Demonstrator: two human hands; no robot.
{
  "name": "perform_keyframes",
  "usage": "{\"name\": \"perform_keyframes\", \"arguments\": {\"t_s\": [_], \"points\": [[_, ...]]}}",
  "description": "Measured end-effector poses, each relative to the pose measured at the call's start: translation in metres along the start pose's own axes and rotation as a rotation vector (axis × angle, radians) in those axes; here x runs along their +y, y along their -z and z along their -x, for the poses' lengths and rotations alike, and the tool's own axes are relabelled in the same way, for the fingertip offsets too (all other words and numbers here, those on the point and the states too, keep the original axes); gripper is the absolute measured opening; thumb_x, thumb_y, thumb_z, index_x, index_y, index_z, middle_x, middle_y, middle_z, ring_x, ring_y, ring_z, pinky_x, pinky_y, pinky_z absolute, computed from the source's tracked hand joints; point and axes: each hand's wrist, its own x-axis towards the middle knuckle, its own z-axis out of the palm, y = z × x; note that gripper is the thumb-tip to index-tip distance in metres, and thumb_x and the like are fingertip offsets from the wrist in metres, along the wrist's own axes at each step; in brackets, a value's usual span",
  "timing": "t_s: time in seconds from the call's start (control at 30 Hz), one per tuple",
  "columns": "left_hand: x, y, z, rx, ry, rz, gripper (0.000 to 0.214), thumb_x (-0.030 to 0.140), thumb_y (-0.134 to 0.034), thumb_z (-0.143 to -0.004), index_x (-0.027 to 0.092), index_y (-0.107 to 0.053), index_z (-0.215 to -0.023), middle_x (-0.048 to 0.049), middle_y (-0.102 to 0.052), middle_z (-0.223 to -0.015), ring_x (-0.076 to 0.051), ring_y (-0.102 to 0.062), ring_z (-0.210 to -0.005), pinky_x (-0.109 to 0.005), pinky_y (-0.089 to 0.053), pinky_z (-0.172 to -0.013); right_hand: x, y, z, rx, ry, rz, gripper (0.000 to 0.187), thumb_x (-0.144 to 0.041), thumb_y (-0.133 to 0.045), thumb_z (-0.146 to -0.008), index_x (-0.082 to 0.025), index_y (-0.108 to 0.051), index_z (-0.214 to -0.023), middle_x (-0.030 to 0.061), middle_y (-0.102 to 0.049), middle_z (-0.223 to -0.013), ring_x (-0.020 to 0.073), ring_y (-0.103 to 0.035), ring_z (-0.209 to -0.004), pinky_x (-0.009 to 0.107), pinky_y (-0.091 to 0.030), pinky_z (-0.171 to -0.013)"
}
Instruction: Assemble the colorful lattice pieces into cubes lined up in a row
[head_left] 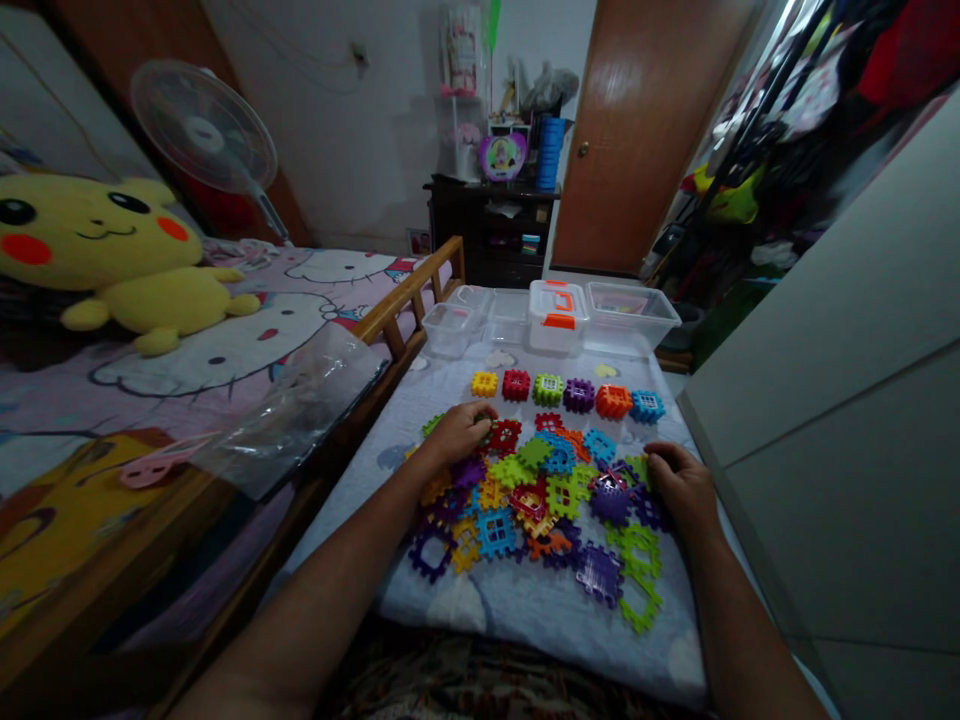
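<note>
A loose heap of colourful plastic interlocking tiles with notched edges lies on the cloth-covered table, among them a blue window tile, a purple tile and a green frame tile. At the heap's far left edge, my left hand is closed, thumb and fingers pinching a green tile mostly hidden by them. A red tile lies just beside those fingertips. On the right side, my right hand has its fingers closed at the edge of a green tile, close to purple tiles.
Behind the heap stands a row of tile stacks sorted by colour, from a yellow stack to a blue stack. Clear plastic boxes and a lidded box with orange clips line the far edge. A wooden bed rail borders the left.
</note>
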Motion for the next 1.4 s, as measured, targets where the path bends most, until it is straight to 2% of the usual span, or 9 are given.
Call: {"name": "perform_keyframes", "arguments": {"t_s": [0.13,0.37,0.53,0.67,0.73,0.9,1.13,1.27,1.4], "points": [[-0.004,0.002,0.001,-0.034,-0.038,0.047,0.026,0.029,-0.053,-0.078,0.019,-0.070,-0.095,-0.0039,-0.074,-0.093,-0.021,-0.067,-0.087,-0.033,-0.051,-0.085,-0.004,-0.001,0.001,-0.009,-0.018,-0.018,0.034,-0.046,-0.062,-0.071,-0.018,-0.072,-0.087,0.0051,-0.072,-0.077,0.0203,-0.062,-0.066,0.032,-0.050,-0.064],[0.006,-0.002,0.008,-0.127,-0.095,0.022,0.029,0.025,-0.060,-0.075,0.022,-0.073,-0.101,-0.0052,-0.075,-0.100,-0.023,-0.068,-0.095,-0.035,-0.052,-0.092,-0.001,-0.001,0.000,-0.006,0.029,-0.008,0.032,-0.045,-0.061,-0.072,-0.019,-0.072,-0.086,0.0035,-0.070,-0.072,0.0208,-0.062,-0.067,0.033,-0.051,-0.065],[-0.006,-0.002,0.004,-0.049,-0.015,0.120,0.042,0.027,-0.057,-0.076,0.021,-0.066,-0.117,-0.0048,-0.073,-0.098,-0.021,-0.068,-0.088,-0.035,-0.054,-0.084,0.002,-0.001,0.000,-0.014,0.038,-0.002,0.031,-0.044,-0.060,-0.074,-0.019,-0.072,-0.088,0.0027,-0.070,-0.071,0.0208,-0.063,-0.068,0.032,-0.051,-0.065],[-0.026,0.003,-0.007,-0.009,0.086,0.256,0.047,0.023,-0.050,-0.072,0.017,-0.062,-0.118,-0.0045,-0.070,-0.094,-0.019,-0.067,-0.081,-0.033,-0.055,-0.078,0.000,0.000,0.000,-0.015,0.002,-0.016,0.033,-0.045,-0.061,-0.072,-0.018,-0.072,-0.087,0.0044,-0.071,-0.076,0.0210,-0.062,-0.068,0.033,-0.050,-0.067],[-0.032,0.007,-0.011,-0.018,0.120,0.270,0.050,0.020,-0.049,-0.069,0.016,-0.062,-0.117,-0.0065,-0.070,-0.099,-0.019,-0.068,-0.084,-0.034,-0.056,-0.079,-0.001,0.000,0.000,-0.017,-0.014,-0.019,0.033,-0.046,-0.062,-0.071,-0.018,-0.072,-0.086,0.0052,-0.072,-0.078,0.0212,-0.062,-0.068,0.034,-0.050,-0.068],[-0.032,0.012,-0.011,-0.005,0.098,0.156,0.057,0.011,-0.048,-0.060,0.017,-0.066,-0.113,-0.0090,-0.070,-0.116,-0.023,-0.068,-0.102,-0.038,-0.056,-0.092,-0.006,0.001,0.001,-0.023,-0.033,-0.017,0.034,-0.046,-0.061,-0.071,-0.018,-0.072,-0.087,0.0051,-0.071,-0.078,0.0212,-0.062,-0.068,0.034,-0.050,-0.068],[-0.027,0.018,-0.004,0.020,0.017,-0.028,0.061,0.005,-0.047,-0.060,0.019,-0.070,-0.115,-0.0066,-0.071,-0.125,-0.023,-0.066,-0.114,-0.035,-0.051,-0.103,-0.002,0.000,0.000,-0.013,-0.023,-0.007,0.032,-0.045,-0.061,-0.071,-0.018,-0.072,-0.086,0.0049,-0.071,-0.077,0.0207,-0.061,-0.066,0.033,-0.049,-0.067],[-0.031,0.027,-0.001,0.089,0.088,-0.043,0.054,0.005,-0.047,-0.062,0.020,-0.070,-0.107,-0.0050,-0.074,-0.113,-0.021,-0.068,-0.108,-0.034,-0.052,-0.101,0.004,-0.002,-0.002,-0.013,-0.017,-0.012,0.034,-0.046,-0.061,-0.071,-0.018,-0.072,-0.087,0.0055,-0.072,-0.078,0.0206,-0.061,-0.067,0.033,-0.048,-0.067],[-0.028,0.029,0.000,0.134,0.130,0.137,0.045,0.008,-0.047,-0.064,0.018,-0.068,-0.103,-0.0045,-0.073,-0.097,-0.019,-0.070,-0.092,-0.033,-0.058,-0.085,0.004,-0.002,-0.003,-0.014,-0.019,-0.029,0.036,-0.047,-0.061,-0.070,-0.018,-0.072,-0.088,0.0065,-0.072,-0.081,0.0207,-0.061,-0.068,0.033,-0.048,-0.067]]}}
